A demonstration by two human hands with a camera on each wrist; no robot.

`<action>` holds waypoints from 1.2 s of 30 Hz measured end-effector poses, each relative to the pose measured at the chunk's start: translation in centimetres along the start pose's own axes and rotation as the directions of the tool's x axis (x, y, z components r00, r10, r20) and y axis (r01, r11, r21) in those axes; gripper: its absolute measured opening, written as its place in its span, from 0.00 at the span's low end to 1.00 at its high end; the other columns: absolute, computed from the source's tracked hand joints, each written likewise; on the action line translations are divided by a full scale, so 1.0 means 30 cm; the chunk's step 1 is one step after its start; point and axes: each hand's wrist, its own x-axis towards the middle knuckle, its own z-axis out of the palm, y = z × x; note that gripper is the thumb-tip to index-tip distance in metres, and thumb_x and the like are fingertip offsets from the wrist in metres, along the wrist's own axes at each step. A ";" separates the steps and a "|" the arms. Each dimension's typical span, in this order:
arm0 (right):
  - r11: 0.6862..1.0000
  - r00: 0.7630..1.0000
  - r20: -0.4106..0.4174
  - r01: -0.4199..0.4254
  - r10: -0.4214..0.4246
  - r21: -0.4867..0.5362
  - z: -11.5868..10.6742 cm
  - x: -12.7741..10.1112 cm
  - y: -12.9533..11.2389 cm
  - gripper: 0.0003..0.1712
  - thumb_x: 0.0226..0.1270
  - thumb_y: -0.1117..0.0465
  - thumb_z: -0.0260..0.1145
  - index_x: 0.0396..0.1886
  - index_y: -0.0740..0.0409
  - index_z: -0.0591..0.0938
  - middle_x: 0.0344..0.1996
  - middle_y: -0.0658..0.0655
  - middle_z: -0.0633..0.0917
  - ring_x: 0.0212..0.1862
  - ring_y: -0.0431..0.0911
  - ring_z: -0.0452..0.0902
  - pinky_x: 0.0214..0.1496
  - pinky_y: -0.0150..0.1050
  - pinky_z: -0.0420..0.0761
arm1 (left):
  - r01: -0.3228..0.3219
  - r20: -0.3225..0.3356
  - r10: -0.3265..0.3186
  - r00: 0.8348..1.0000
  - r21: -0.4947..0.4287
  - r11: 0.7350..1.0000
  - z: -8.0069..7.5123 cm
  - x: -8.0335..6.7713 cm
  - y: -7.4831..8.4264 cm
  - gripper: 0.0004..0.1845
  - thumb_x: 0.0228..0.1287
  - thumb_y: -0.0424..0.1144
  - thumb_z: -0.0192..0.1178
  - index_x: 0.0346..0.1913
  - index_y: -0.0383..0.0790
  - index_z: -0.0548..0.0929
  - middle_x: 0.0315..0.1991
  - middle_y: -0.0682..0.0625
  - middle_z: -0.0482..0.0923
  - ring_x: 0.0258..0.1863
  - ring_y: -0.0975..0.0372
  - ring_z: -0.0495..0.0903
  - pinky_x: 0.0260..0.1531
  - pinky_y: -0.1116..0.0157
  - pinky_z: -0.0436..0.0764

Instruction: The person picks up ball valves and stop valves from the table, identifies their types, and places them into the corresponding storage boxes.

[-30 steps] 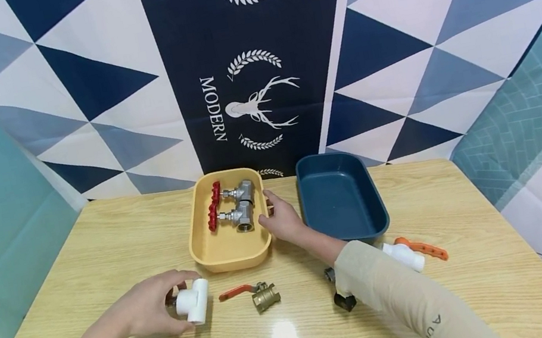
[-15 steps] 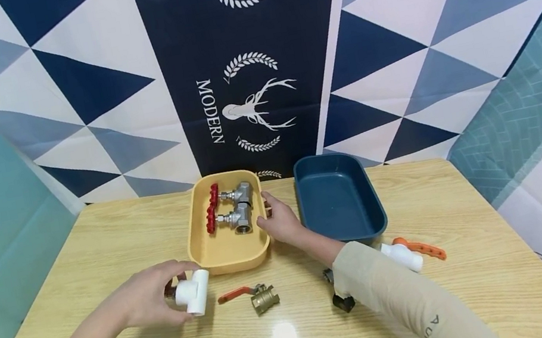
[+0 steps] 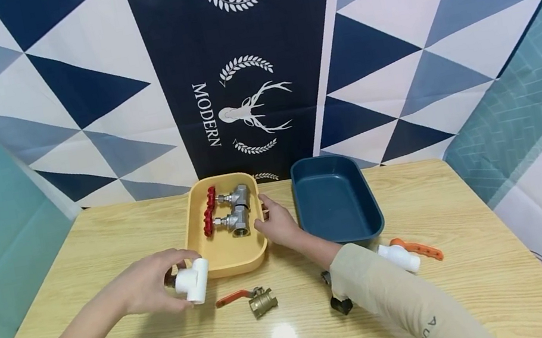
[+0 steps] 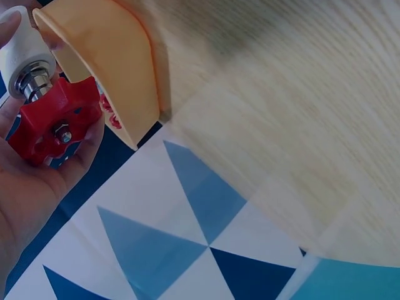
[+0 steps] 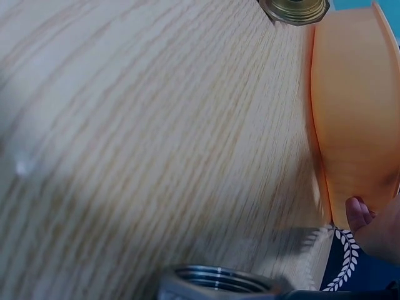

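Wooden table (image 3: 100, 247), pale grain, backed by a cloth backdrop (image 3: 392, 51) of blue and white triangles with a dark central panel bearing a stag emblem; at the table's far edge, two trays side by side, not touching: blue tray (image 3: 363, 231) to the right, yellow tray (image 3: 227, 258) to the left; inside the yellow tray, toward its far end, two metal valves with red handwheels (image 3: 227, 213), lying close together.

Left hand (image 3: 147, 287) held just above the table near the yellow tray's front left corner; fingers curled round a white plastic valve (image 3: 193, 280); left wrist view shows its red handwheel (image 4: 53, 122) lying against the palm, white body (image 4: 22, 53) beyond it, yellow tray wall just beside.

Right hand (image 3: 275, 225) at the yellow tray's right rim, between the two trays; fingers loosely extended, tips touching the rim, thumb side nearest the metal valves; holds nothing.

On the table in front of the yellow tray, a brass ball valve with a red lever (image 3: 253, 300); near the right forearm, a white valve with an orange lever (image 3: 408, 253), front of the blue tray; a dark metal fitting (image 3: 339, 303), partly hidden under the sleeve.
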 end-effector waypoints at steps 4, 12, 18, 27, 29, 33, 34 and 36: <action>1.000 1.000 -0.002 0.006 -0.006 0.006 0.000 0.002 -0.004 0.40 0.61 0.65 0.59 0.72 0.61 0.56 0.55 0.63 0.76 0.47 0.49 0.78 0.42 0.37 0.81 | -0.030 -0.025 0.031 0.999 0.024 0.999 -0.012 0.012 -0.002 0.34 0.37 0.47 0.75 0.53 0.51 0.76 0.35 0.57 0.74 0.28 0.68 0.70 0.27 0.72 0.71; 1.000 1.000 -0.004 -0.004 0.004 0.010 -0.002 -0.005 -0.010 0.39 0.61 0.65 0.59 0.72 0.61 0.56 0.55 0.62 0.77 0.47 0.49 0.77 0.42 0.37 0.81 | -0.030 -0.009 0.030 1.000 0.024 0.999 -0.044 0.036 0.006 0.35 0.38 0.47 0.75 0.55 0.48 0.75 0.36 0.55 0.75 0.28 0.67 0.70 0.27 0.71 0.72; 1.000 1.000 -0.001 -0.004 0.004 0.023 -0.001 -0.006 -0.009 0.40 0.62 0.66 0.59 0.72 0.61 0.55 0.54 0.62 0.77 0.47 0.49 0.77 0.41 0.37 0.81 | -0.015 -0.008 0.015 1.000 0.037 0.999 -0.062 0.054 0.009 0.36 0.39 0.47 0.74 0.56 0.45 0.74 0.37 0.54 0.76 0.29 0.67 0.71 0.28 0.71 0.73; 1.000 1.000 -0.006 -0.017 0.017 0.006 0.006 -0.004 -0.002 0.39 0.62 0.65 0.58 0.73 0.59 0.55 0.55 0.61 0.76 0.47 0.48 0.77 0.42 0.36 0.81 | -0.018 -0.017 0.019 1.000 0.056 0.998 -0.077 0.079 0.011 0.35 0.40 0.48 0.74 0.56 0.45 0.74 0.37 0.54 0.76 0.28 0.66 0.71 0.29 0.70 0.73; 1.000 1.000 -0.008 -0.015 0.015 0.006 0.006 -0.006 -0.003 0.39 0.62 0.65 0.58 0.72 0.60 0.55 0.55 0.61 0.77 0.47 0.48 0.77 0.42 0.36 0.81 | -0.020 -0.020 0.021 1.000 0.060 0.998 -0.079 0.086 0.011 0.35 0.40 0.48 0.74 0.56 0.46 0.75 0.37 0.54 0.76 0.28 0.66 0.71 0.29 0.70 0.72; 1.000 1.000 -0.006 -0.010 0.010 0.010 0.006 -0.008 -0.004 0.39 0.62 0.66 0.58 0.72 0.60 0.55 0.55 0.62 0.77 0.47 0.48 0.77 0.42 0.36 0.81 | -0.016 -0.024 0.018 1.000 0.057 0.998 -0.084 0.103 0.010 0.35 0.39 0.48 0.74 0.55 0.46 0.75 0.37 0.54 0.76 0.29 0.65 0.71 0.29 0.70 0.72; 1.000 1.000 -0.004 -0.009 0.009 0.013 0.006 -0.009 -0.004 0.39 0.62 0.66 0.58 0.72 0.60 0.55 0.55 0.62 0.76 0.47 0.48 0.77 0.42 0.36 0.81 | -0.016 -0.022 0.017 1.000 0.057 0.998 -0.085 0.108 0.010 0.35 0.39 0.48 0.74 0.55 0.46 0.75 0.37 0.54 0.76 0.29 0.65 0.71 0.29 0.69 0.72; 1.000 1.000 -0.002 -0.005 0.005 0.014 0.005 -0.010 -0.003 0.39 0.62 0.65 0.58 0.72 0.60 0.55 0.56 0.62 0.76 0.47 0.48 0.77 0.41 0.36 0.81 | -0.016 -0.025 0.018 1.000 0.061 0.998 -0.089 0.117 0.009 0.35 0.39 0.48 0.74 0.55 0.46 0.75 0.37 0.54 0.76 0.29 0.65 0.71 0.29 0.69 0.72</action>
